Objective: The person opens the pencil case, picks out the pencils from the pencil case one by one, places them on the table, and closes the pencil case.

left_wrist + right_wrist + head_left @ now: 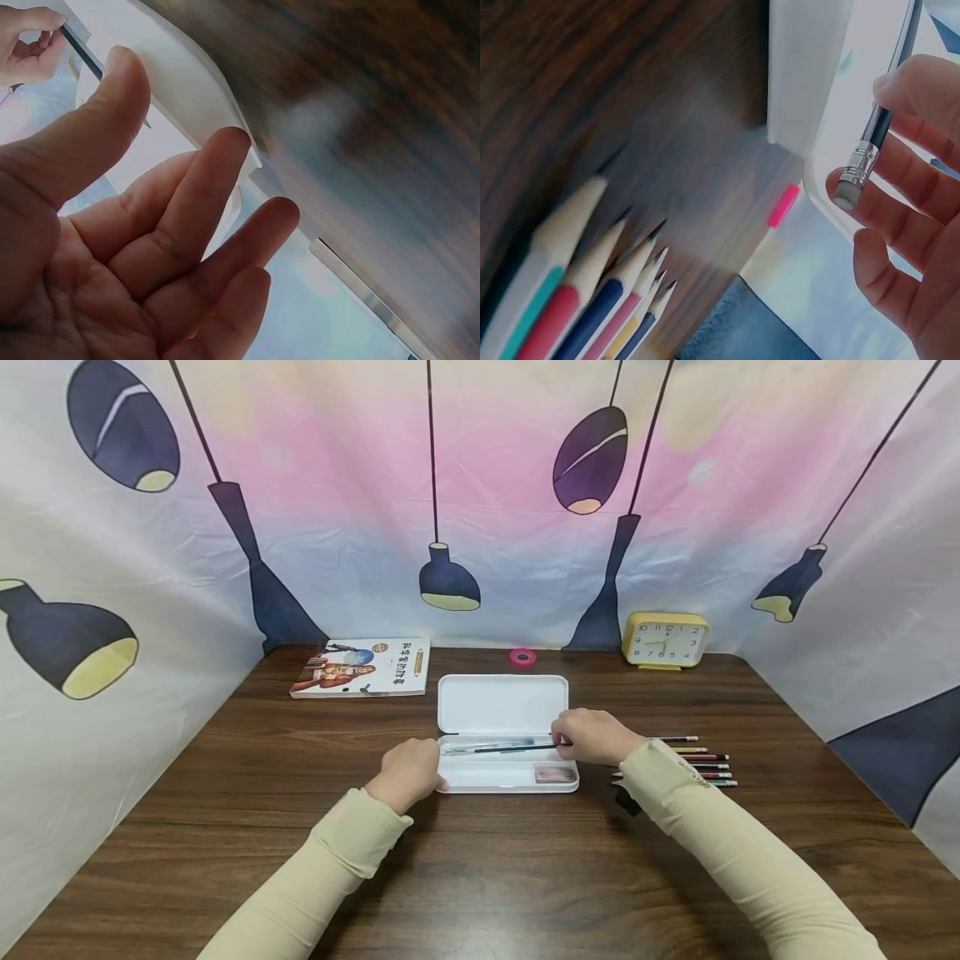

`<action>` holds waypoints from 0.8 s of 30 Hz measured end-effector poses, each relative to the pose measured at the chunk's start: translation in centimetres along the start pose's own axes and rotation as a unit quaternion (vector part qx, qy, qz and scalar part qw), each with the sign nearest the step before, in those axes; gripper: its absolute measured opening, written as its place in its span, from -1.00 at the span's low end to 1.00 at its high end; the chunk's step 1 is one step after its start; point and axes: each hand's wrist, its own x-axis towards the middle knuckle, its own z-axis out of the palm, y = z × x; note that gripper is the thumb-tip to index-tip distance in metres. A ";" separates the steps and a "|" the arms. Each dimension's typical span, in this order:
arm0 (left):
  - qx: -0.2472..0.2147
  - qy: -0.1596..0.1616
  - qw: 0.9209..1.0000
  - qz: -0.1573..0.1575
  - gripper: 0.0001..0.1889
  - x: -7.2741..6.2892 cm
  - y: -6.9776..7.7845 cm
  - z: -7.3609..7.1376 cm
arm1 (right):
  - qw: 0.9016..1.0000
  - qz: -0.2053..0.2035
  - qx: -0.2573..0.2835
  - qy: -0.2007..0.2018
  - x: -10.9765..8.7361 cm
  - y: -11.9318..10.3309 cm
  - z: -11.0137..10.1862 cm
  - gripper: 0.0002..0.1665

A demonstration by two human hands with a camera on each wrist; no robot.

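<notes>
A white pencil case [480, 778] lies on the table with its lid raised at the back. My right hand [596, 737] pinches a dark pencil [517, 747] near its eraser end, over the case's rear compartment. The right wrist view shows its silver ferrule and grey eraser [847, 194] between the fingers. A clear, bluish pen-like item [465, 747] lies in that rear compartment. A pinkish boxy item [555, 774] sits in the front right compartment. At the case's left end rests my left hand [408, 774], its fingers [214, 169] loosely bent and apart from the thumb.
Several pencils [708, 766] lie right of the case, partly behind my right sleeve, beside a small black object [628, 802]. A book [363, 668] is at the back left. A pink ring [522, 657] and a yellow clock [665, 641] are at the rear.
</notes>
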 end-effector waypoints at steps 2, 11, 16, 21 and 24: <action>0.000 0.001 1.000 -0.001 -0.64 0.0 0.0 0.0 | 1.000 0.004 0.003 0.000 -0.3 0.1 -0.2 -0.90; 0.000 -0.001 1.000 -0.003 -0.64 0.0 0.1 -0.1 | 1.000 0.017 0.015 0.009 -1.7 0.9 -0.5 -0.92; 0.001 -0.002 1.000 -0.003 -0.65 0.0 0.1 -0.1 | 0.999 0.024 0.018 0.012 -2.3 1.3 -0.4 -0.94; 0.000 -0.006 1.000 -0.006 -0.64 -0.1 0.2 -0.2 | 1.000 0.023 0.011 0.017 -2.8 1.6 -0.5 -0.93; 0.000 -0.006 1.000 -0.005 -0.64 -0.1 0.2 -0.2 | 0.999 0.025 0.008 0.019 -3.0 1.8 -0.5 -0.91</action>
